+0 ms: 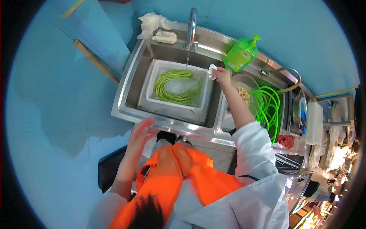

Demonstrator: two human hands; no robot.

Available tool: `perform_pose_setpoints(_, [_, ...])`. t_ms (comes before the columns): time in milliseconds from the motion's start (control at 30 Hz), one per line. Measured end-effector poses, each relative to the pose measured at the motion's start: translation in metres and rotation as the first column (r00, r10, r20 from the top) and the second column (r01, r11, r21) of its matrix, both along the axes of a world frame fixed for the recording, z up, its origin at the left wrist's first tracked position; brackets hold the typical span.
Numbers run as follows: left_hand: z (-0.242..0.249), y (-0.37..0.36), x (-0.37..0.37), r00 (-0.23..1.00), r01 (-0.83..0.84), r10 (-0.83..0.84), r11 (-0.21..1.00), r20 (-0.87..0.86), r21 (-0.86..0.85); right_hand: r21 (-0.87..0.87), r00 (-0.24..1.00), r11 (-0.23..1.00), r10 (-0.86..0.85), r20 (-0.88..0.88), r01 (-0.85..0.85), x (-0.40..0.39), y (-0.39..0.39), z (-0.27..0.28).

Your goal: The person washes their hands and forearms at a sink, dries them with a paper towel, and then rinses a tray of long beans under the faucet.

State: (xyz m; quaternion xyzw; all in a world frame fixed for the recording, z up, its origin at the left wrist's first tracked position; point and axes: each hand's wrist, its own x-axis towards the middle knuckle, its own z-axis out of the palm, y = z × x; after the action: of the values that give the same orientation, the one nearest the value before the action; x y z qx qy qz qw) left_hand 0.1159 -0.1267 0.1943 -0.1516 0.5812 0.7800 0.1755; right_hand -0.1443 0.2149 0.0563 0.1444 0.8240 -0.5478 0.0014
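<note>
My right hand (223, 77) pinches a small crumpled white piece (212, 72), perhaps tissue or plastic, above the divider between the sink basins. My left hand (142, 134) is in front of the sink's front rim, fingers apart and slightly blurred, holding nothing. Long green beans (177, 100) lie coiled in water inside a white rectangular tub (152, 100) in the left basin. From the faucet (193, 24) a thin stream of water runs into the tub. Beside my right forearm, a clear bowl (254, 84) holds pale, nut-sized pieces (244, 95).
A green pump bottle (241, 55) stands behind my right hand. A bright green hose (271, 110) lies coiled in the right basin. On the back ledge are a soap dish (165, 37) and a white plastic bag (151, 23). A wooden stick (95, 61) leans at the left.
</note>
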Motion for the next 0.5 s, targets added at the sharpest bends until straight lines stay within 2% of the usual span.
perform_pose_setpoints(133, [-0.004,-0.041,0.005,0.974,-0.202,0.208,0.977,0.091,-0.071,-0.086,0.962,0.988,-0.107,0.252,0.132,-0.089,-0.009,-0.058])
perform_pose_setpoints(233, [-0.009,-0.065,0.007,0.935,-0.310,0.328,0.941,0.135,-0.134,-0.287,0.933,0.943,-0.058,0.356,0.168,-0.129,-0.019,-0.092])
perform_pose_setpoints(300, [-0.010,-0.073,0.005,0.896,-0.388,0.410,0.910,0.170,-0.148,-0.306,0.915,0.926,-0.087,0.393,0.220,-0.135,-0.035,-0.078])
perform_pose_setpoints(367, [-0.015,-0.078,0.001,0.879,-0.404,0.433,0.899,0.199,-0.171,-0.369,0.870,0.877,-0.102,0.482,0.307,-0.148,-0.040,-0.081])
perform_pose_setpoints(467, [-0.022,-0.080,-0.004,0.885,-0.401,0.422,0.905,0.197,-0.141,-0.566,0.907,0.802,0.074,0.415,0.194,-0.159,-0.043,-0.089])
perform_pose_setpoints(500, [-0.024,-0.081,-0.005,0.892,-0.394,0.411,0.911,0.189,-0.122,-0.545,0.902,0.812,0.054,0.429,0.211,-0.161,-0.043,-0.093])
